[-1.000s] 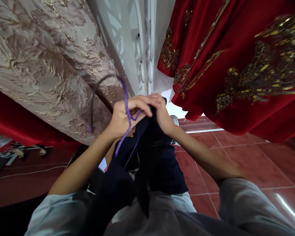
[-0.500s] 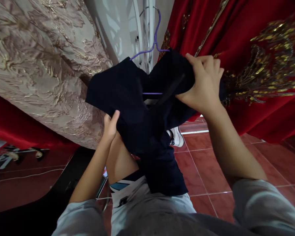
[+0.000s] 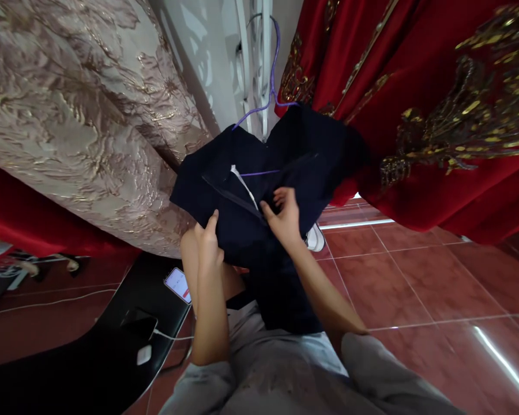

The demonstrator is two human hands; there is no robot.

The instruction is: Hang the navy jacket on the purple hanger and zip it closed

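Note:
A dark navy shirt hangs on a purple wire hanger and drapes over my lap. Its front is parted in a V, where a thin white strip and the hanger's lower bar show. My left hand grips the shirt's lower left edge, thumb on top and fingers underneath. At the bottom of the front opening, my right hand pinches the edge of the cloth between thumb and bent fingers. Part of that grip is hidden by the fabric.
A beige embossed gown hangs at left, a red gown with gold sequins at right. Behind the hanger stand white rack posts. A black seat holds a lit phone, a dark phone and a white case.
My right hand has left the shirt's right shoulder and come down and left to the front opening. My left hand has shifted slightly right, still on the edge. The right shoulder now lies spread out.

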